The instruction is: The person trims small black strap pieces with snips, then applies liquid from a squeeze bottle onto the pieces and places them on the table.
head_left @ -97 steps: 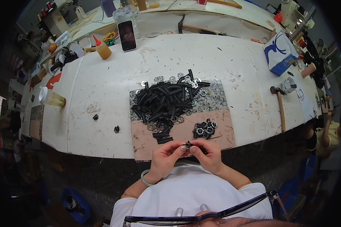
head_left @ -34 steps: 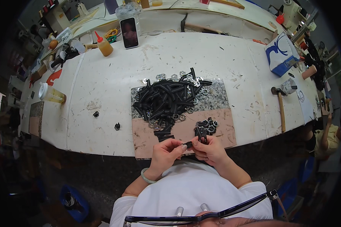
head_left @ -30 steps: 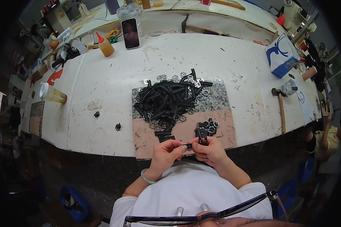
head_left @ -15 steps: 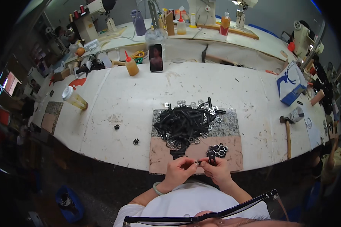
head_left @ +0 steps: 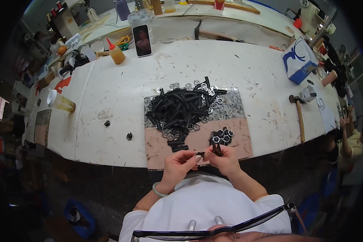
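Note:
My left hand (head_left: 176, 166) and my right hand (head_left: 226, 160) meet at the near edge of the work board. Both pinch a small black strip (head_left: 200, 154) between thumbs and fingertips; its exact shape is partly hidden. Another dark strip (head_left: 217, 149) stands up from the fingers of my right hand. Just beyond it lies a small cluster of silver rings with black pieces (head_left: 226, 135). Farther off, a large heap of short black strips (head_left: 179, 107) is mixed with silver rings. A few black strips (head_left: 177, 145) lie side by side between the heap and my left hand.
The board (head_left: 238, 147) is part pink, part speckled grey. Two small black pieces (head_left: 129, 136) lie to its left, near a lidded cup (head_left: 62, 101). Beyond are a glue bottle (head_left: 117, 55) and an upright phone (head_left: 142, 42). A hammer (head_left: 300, 121) and blue-white box (head_left: 298, 62) are at right.
The view has tipped downward and shifted, so the table appears higher and farther left. Both hands stay together on the small black strip, with slight finger movement.

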`<state>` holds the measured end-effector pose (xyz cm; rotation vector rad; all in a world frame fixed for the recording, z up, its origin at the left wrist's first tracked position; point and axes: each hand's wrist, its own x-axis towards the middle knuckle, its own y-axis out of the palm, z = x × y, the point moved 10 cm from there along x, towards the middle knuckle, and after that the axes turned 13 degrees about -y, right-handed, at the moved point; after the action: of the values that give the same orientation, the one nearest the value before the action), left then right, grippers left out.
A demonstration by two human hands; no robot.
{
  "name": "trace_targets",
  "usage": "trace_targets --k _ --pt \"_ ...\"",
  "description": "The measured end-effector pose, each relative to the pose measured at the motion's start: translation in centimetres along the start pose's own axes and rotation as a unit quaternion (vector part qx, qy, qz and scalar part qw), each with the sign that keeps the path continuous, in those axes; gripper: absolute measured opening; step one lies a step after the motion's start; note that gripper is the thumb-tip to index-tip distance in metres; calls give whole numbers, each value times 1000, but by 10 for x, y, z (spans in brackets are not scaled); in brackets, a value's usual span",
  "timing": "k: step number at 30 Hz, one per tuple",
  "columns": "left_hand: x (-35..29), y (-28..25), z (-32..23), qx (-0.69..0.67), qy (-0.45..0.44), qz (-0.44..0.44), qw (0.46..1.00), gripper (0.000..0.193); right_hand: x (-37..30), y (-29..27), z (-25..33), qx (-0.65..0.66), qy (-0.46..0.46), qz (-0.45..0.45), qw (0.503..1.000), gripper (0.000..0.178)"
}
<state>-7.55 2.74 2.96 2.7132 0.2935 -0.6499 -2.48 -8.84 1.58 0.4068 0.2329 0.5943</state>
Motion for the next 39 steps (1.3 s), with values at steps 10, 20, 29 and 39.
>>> trace_targets --k 10,20,29,39 --pt "-2 -1 2 22 11 -7 1000 16 -6 2 -4 72 53 -9 996 16" --pt "-7 -4 9 42 -4 15 999 21 -4 16 27 -265 -213 0 940 7" --pt "-9 -125 -14 27 43 -229 972 15 11 -6 44 -277 -194 15 941 23" --pt "-37 -248 -90 390 87 -521 754 38 -3 -60 87 -501 -268 -41 822 22"
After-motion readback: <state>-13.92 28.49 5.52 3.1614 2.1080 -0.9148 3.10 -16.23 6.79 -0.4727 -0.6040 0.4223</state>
